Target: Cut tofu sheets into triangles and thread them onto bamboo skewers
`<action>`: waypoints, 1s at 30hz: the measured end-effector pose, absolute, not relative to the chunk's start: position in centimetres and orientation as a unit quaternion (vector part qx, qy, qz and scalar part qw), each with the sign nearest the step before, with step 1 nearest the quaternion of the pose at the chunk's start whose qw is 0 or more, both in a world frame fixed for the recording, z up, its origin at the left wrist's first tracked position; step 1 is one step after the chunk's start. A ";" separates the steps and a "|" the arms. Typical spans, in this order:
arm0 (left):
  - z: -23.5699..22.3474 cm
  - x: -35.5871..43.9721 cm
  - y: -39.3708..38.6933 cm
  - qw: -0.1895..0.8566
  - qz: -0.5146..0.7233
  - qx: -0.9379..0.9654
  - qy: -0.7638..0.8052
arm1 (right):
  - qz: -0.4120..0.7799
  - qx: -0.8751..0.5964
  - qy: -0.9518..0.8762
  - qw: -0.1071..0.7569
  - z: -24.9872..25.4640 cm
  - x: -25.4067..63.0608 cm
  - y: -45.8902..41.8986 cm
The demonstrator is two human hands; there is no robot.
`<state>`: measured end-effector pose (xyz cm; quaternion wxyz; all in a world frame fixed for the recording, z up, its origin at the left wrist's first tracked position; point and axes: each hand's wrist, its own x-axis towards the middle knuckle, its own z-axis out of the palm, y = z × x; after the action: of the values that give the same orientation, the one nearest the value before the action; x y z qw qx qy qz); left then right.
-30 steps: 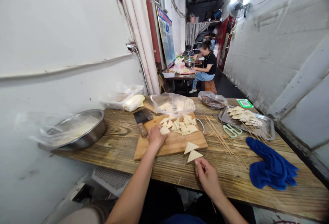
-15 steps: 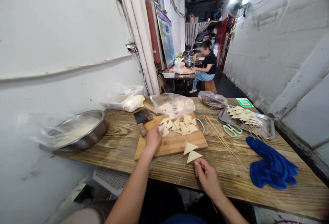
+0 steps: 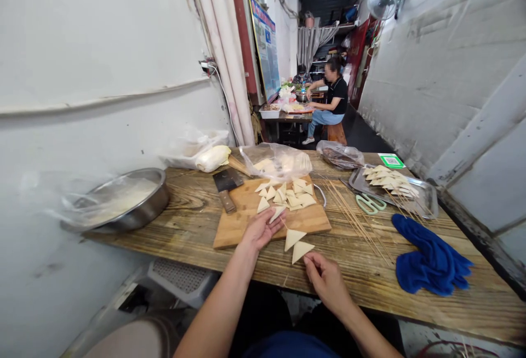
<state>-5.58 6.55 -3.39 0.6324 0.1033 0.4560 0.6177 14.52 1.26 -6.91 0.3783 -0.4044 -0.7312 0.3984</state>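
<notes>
My left hand rests on the near part of the wooden cutting board, fingers pinched on a pale triangular tofu piece. My right hand is closed on a thin bamboo skewer that carries two triangular pieces just past the board's front right corner. A pile of loose triangles lies at the back of the board.
A cleaver lies on the board's left. A steel basin sits far left, plastic bags behind the board. Loose skewers, green scissors, a tray of skewered pieces and a blue cloth are right. A person sits at a far table.
My left hand picked a triangle from the pile and drew it back toward me and to the right, close to the skewer. My right hand shifted slightly left with the skewer.
</notes>
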 end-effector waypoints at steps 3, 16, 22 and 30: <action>-3.5 -5.5 6.5 0.630 0.618 0.106 0.458 | 0.397 -0.408 -0.733 0.372 -6.9 14.4 1.4; -3.5 -5.4 6.3 0.635 0.604 0.129 0.464 | 0.412 -0.417 -0.726 0.358 -6.8 14.2 1.7; -3.5 -5.3 6.1 0.638 0.604 0.136 0.457 | 0.407 -0.416 -0.732 0.355 -6.8 14.3 1.8; -3.9 -5.3 6.1 0.638 0.597 0.170 0.456 | 0.417 -0.418 -0.725 0.353 -6.6 14.2 1.9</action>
<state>-5.29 6.11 -3.88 0.6379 0.1700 0.4556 0.5972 14.16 1.88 -6.57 0.3526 -0.4184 -0.7255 0.4175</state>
